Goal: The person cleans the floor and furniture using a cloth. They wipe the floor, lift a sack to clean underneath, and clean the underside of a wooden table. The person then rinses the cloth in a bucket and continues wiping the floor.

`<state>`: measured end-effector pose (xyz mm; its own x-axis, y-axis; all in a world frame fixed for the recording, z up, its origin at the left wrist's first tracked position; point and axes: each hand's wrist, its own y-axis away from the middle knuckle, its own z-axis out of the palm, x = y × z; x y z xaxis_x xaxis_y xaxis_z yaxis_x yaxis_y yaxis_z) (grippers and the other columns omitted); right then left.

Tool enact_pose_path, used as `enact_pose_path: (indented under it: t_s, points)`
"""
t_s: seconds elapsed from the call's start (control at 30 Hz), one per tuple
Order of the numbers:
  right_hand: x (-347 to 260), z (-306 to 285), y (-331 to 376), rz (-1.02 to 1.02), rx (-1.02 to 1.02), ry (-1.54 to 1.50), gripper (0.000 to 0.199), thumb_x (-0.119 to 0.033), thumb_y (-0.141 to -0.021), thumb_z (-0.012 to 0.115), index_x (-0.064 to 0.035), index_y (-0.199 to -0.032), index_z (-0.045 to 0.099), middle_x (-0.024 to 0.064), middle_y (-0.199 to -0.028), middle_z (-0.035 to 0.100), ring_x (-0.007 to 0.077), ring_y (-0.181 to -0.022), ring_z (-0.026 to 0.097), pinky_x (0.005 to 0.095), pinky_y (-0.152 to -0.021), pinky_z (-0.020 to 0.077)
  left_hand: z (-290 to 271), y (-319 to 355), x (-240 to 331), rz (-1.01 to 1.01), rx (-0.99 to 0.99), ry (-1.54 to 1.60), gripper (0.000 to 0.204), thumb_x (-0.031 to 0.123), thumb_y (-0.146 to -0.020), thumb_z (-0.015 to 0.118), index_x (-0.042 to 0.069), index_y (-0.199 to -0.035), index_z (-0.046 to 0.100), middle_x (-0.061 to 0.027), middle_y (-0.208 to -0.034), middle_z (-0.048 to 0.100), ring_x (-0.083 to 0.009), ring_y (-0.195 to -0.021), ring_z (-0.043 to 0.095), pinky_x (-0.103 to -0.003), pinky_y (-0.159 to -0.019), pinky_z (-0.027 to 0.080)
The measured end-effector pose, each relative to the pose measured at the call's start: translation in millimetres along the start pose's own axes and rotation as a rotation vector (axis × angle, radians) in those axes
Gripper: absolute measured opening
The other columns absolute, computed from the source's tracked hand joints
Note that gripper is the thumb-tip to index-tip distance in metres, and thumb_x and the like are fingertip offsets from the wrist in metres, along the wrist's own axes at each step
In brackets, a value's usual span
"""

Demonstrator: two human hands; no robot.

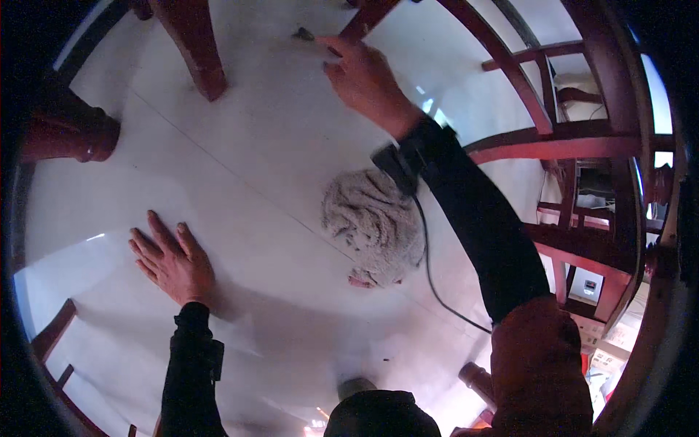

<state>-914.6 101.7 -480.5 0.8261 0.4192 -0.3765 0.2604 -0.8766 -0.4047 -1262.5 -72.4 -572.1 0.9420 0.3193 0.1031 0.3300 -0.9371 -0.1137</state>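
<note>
On the pale tiled floor (240,146), a crumpled grey cloth (375,222) lies in a heap between my arms. My left hand (175,266) rests palm down on the floor to its left, fingers spread, holding nothing. Beyond the cloth, my right hand (368,84) reaches forward with its index finger stretched out and the thumb apart from it. Just past that fingertip lies a small dark scrap (303,33), with a slight gap between them. Nothing shows in the right hand.
Thick dark red wooden legs (196,54) stand at the far left. Red wooden chair frames (561,142) crowd the right side. A black box (395,169) at my right wrist trails a black cable (437,291) past the cloth. Another wooden frame (54,331) stands at the near left.
</note>
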Motion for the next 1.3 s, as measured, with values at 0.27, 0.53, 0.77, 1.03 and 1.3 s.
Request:
enact_pose_path:
  t_s: [0.27, 0.53, 0.77, 1.03, 1.3]
  points:
    - [29, 97, -72, -0.099, -0.151, 0.455, 0.019, -0.014, -0.081, 0.058, -0.0004, -0.093, 0.064, 0.0213, -0.087, 0.066, 0.0384, -0.084, 0.065, 0.0467, -0.079, 0.0519, -14, -1, 3, -0.001, -0.009, 0.027, 0.063, 0.048, -0.102, 0.039, 0.02, -0.157, 0.026, -0.0193, -0.163, 0.014, -0.0346, -0.152, 0.009, -0.051, -0.121, 0.006]
    - [-112, 12, 68, -0.057, -0.748, -0.493, 0.021, -0.016, -0.089, 0.066, -0.0078, -0.108, 0.066, 0.0127, -0.103, 0.065, 0.0287, -0.098, 0.063, 0.0389, -0.088, 0.049, -15, 0, 4, 0.0, -0.044, 0.03, 0.063, 0.046, -0.102, 0.039, 0.02, -0.157, 0.025, -0.0192, -0.163, 0.013, -0.0345, -0.152, 0.007, -0.052, -0.121, 0.006]
    - [-111, -63, 186, 0.34, -0.494, 0.192, 0.078, -0.032, -0.072, 0.081, -0.0221, -0.142, 0.048, 0.0127, -0.155, 0.031, 0.0438, -0.136, 0.036, 0.0593, -0.1, 0.0412, -14, -2, 0, 0.001, -0.023, -0.011, 0.062, 0.045, -0.103, 0.038, 0.02, -0.157, 0.024, -0.0193, -0.163, 0.013, -0.0339, -0.152, 0.008, -0.051, -0.121, 0.006]
    - [-118, -59, 233, 0.411, -0.429, 0.081, 0.067, -0.009, -0.066, 0.08, -0.0203, -0.128, 0.058, 0.0145, -0.151, 0.035, 0.0432, -0.135, 0.037, 0.0474, -0.103, 0.0448, -9, -2, 5, 0.017, -0.014, -0.026, 0.062, 0.048, -0.103, 0.036, 0.02, -0.157, 0.024, -0.0195, -0.163, 0.012, -0.0351, -0.152, 0.009, -0.051, -0.121, 0.008]
    - [-85, -184, 153, 0.629, 0.44, -0.196, 0.051, -0.009, -0.08, 0.067, -0.0027, -0.129, 0.056, 0.0096, -0.118, 0.064, 0.0225, -0.111, 0.061, 0.0384, -0.099, 0.0486, -10, -2, -4, 0.024, 0.04, -0.067, 0.06, 0.048, -0.104, 0.034, 0.021, -0.157, 0.026, -0.0188, -0.163, 0.016, -0.0344, -0.151, 0.011, -0.052, -0.12, 0.01]
